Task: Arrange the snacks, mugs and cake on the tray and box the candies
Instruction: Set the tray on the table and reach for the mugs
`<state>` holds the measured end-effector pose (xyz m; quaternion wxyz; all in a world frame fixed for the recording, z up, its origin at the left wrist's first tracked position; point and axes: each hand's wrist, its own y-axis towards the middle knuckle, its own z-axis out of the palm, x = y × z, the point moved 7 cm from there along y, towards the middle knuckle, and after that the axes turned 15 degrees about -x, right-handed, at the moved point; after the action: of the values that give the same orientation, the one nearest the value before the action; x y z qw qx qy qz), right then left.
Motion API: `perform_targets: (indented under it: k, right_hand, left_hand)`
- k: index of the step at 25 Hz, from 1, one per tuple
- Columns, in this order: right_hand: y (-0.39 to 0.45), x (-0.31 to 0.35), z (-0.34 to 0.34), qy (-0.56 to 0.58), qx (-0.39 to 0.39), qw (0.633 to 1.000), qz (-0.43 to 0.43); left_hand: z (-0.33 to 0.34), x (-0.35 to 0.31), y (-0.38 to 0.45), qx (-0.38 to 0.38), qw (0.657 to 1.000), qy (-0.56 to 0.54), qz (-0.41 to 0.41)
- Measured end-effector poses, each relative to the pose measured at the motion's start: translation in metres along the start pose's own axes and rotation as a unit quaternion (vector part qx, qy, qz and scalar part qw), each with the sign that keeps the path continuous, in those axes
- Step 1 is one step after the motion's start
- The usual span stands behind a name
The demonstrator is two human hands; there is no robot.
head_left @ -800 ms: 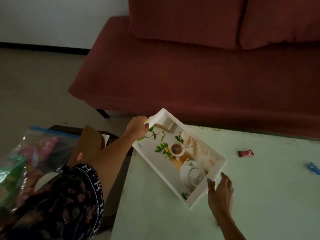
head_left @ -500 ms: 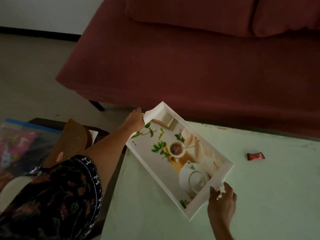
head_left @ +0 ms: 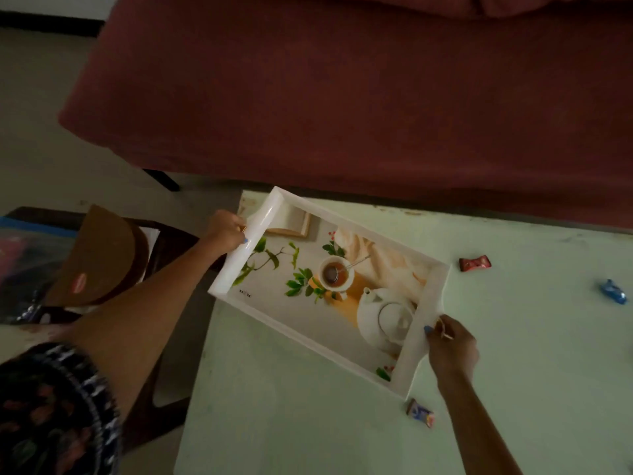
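Both hands grip the tray (head_left: 428, 293) by its end walls, left hand (head_left: 224, 231) and right hand (head_left: 452, 347) curled closed, over the table's (head_left: 513, 389) sofa-side corner (nothing loaded yet); lower it level, clear of the candy (head_left: 420, 413) beside its near corner.

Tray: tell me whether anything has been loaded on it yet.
Empty. The tray shows only its printed teapot-and-leaves picture; three wrapped candies lie outside it. The left hand and right hand grip its ends.
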<state>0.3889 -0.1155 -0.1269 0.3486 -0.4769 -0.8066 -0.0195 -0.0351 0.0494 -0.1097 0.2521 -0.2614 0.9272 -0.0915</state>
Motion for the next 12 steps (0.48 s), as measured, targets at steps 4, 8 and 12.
perform_targets:
  k: [4, 8, 12]
  right_hand:
    - [0.025, 0.014, -0.021, -0.056, 0.031, 0.996, -0.066]
    - [0.033, 0.017, -0.025, -0.090, 0.063, 0.988, -0.105]
    - [0.037, 0.012, -0.023, -0.095, 0.075, 0.986, -0.116]
  left_hand:
    - [-0.002, 0.029, -0.054, -0.002, 0.999, -0.013, -0.042]
    - [0.006, 0.041, -0.087, -0.010, 0.998, -0.036, -0.058]
    - [0.013, 0.047, -0.099, -0.018, 0.997, -0.041, -0.057]
